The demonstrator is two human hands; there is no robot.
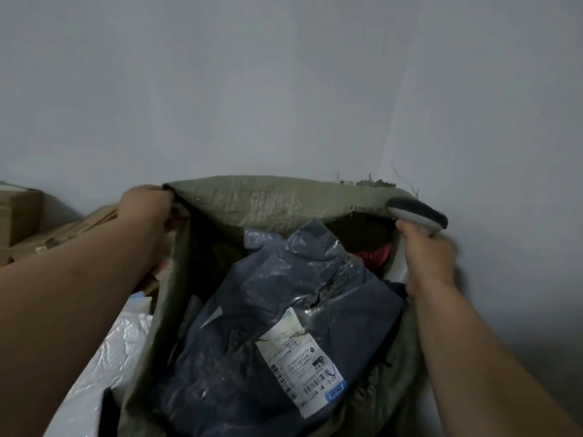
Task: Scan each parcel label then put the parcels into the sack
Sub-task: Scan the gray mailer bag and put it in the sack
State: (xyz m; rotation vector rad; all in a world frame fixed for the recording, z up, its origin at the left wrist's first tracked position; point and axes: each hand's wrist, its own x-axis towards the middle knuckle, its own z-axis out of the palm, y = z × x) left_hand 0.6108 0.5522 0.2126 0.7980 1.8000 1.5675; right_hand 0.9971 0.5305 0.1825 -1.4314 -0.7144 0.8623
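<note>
With the left hand (148,209) gripping the sack (268,200) rim at 10 o'clock and the right hand (426,257) clutching scanner (419,214) and rim at 2, keep the mouth stretched wide so the grey parcel (284,310) settles at 6.

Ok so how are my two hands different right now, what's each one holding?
The left hand grips only the sack rim at its left corner; the right hand holds a grey scanner and seems to pinch the rim's right side too. The left hand sits higher in view than the right hand. Both hold the sack's mouth open over the grey parcel.
</note>
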